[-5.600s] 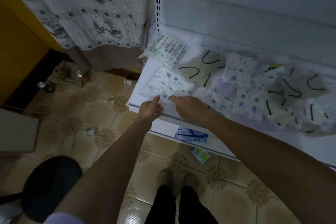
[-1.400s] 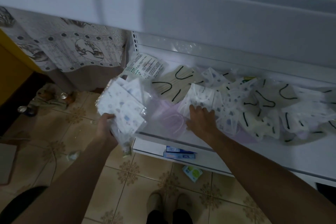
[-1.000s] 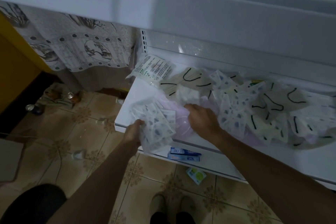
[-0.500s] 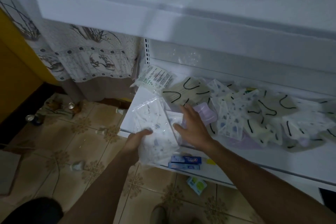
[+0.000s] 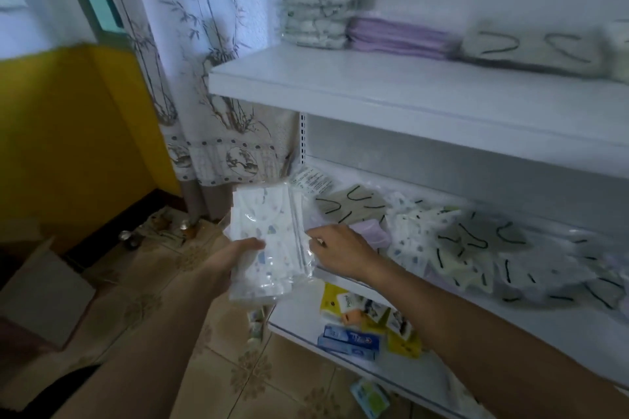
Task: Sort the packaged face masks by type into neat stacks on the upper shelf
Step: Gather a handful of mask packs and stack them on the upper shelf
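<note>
While the left hand (image 5: 235,257) grips a bundle of clear-wrapped white printed face masks (image 5: 269,235) below the white upper shelf (image 5: 374,85), the right hand (image 5: 340,250) touches its edge, grip unclear; slick wrappers could let packets slip out when lifted.

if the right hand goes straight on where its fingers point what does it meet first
The bundle of printed masks the left hand grips: the right hand points left at its plastic edge, almost touching, though depth is unclear.
</note>
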### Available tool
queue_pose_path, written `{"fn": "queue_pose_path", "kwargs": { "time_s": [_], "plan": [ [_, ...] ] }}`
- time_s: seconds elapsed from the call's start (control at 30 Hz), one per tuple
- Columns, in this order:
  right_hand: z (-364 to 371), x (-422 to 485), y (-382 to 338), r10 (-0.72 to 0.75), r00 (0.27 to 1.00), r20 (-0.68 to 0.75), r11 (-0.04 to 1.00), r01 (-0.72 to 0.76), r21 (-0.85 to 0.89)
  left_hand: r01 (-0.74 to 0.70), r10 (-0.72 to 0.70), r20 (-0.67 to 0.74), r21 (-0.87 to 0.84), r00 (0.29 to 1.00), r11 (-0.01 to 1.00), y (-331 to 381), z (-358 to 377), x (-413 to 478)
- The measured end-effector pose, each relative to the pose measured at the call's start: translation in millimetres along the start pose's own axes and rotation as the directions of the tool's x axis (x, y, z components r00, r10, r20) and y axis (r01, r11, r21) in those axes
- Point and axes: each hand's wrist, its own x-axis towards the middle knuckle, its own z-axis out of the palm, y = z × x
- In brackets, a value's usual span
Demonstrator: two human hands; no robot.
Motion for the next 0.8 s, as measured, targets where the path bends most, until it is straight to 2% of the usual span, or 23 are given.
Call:
{"fn": "queue_pose_path", "kwargs": {
  "time_s": [0.1,0.2,0.27,0.33,0.4,0.53,0.57,0.6,0.67,0.73,0.8],
  "plan": [
    [-39.6,-28.1,-24.6,-0.104,0.984,-0.143,0.993,0.095,-0.069,-0.120,0.127,-0.105,0.073,0.986,0.990,18.7,-4.0,-41.2],
    [-86.2,-43.4,-50.2,-0.137,0.949,-0.283,0.988,0.152,0.034,-0.222,0.244,-0.198,0.128,0.949,0.967,50.9,-6.0,-70.5],
    [-112.1,-50.1,-60.4,-0.196,0.930,-0.311,0.976,0.215,0.027,-0.270,0.306,-0.174,0.203,0.936,0.941,76.0,1.4,-84.6],
    [-136.5,-54.3,-64.0,-0.264,0.898,-0.353,0.962,0.270,-0.031,-0.336,0.376,-0.089,0.295,0.922,0.894,105.4,18.6,-98.6],
    [-165.2,-57.5,-64.2,-0.276,0.860,-0.429,0.959,0.274,-0.066,-0.439,0.475,-0.012,0.362,0.880,0.822,140.2,45.0,-109.9],
    [-234.5,-60.0,-59.8,-0.267,0.694,-0.668,0.964,0.204,-0.173,-0.667,0.647,0.245,0.494,0.722,0.558,205.8,113.6,-128.9],
    [-250.9,-59.6,-57.4,-0.239,0.676,-0.697,0.971,0.161,-0.177,-0.701,0.662,0.304,0.525,0.685,0.483,218.2,128.3,-130.8],
    [-265.3,-60.4,-54.3,-0.212,0.679,-0.703,0.977,0.128,-0.171,-0.720,0.668,0.353,0.560,0.655,0.410,228.8,140.9,-132.3],
    [-287.9,-64.1,-44.4,-0.150,0.769,-0.622,0.988,0.103,-0.112,-0.724,0.657,0.444,0.649,0.610,0.234,245.2,161.8,-128.5],
    [-302.6,-70.6,-28.8,-0.065,0.837,-0.543,0.995,0.094,0.027,-0.694,0.597,0.542,0.720,0.591,0.033,259.5,179.5,-118.6],
    [-312.9,-73.1,-10.4,0.024,0.820,-0.572,0.982,0.087,0.167,-0.654,0.552,0.601,0.746,0.578,-0.127,270.7,197.7,-110.0]
  ]
}}
